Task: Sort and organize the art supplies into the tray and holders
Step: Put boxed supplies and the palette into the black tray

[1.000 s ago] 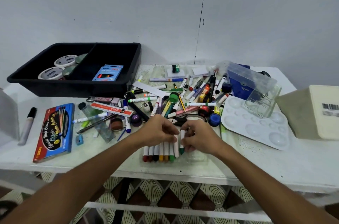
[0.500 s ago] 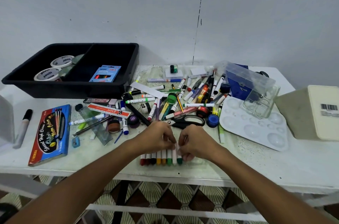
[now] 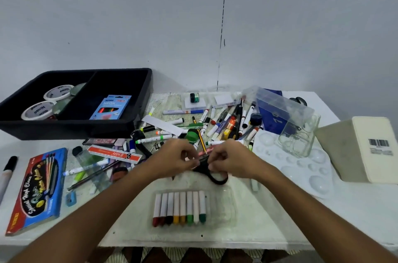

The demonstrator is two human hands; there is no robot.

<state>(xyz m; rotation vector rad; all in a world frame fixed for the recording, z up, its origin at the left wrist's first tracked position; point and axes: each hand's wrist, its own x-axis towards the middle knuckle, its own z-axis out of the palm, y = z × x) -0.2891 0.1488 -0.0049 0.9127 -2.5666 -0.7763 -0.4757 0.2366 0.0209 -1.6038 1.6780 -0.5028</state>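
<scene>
Both hands gone from marker row, now at far pile edge. Left hand and right hand together, fingers curled over black scissors; grip unclear. Row lies near, in clear sleeve. Black tray far left. Next item probably scissors.

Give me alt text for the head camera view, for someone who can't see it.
Two bare hands, left hand and right hand, meet over black scissors at the edge of a heap of markers on a white table. A row of crayons lies nearer the person; a black tray holding tape rolls sits at back left.
</scene>
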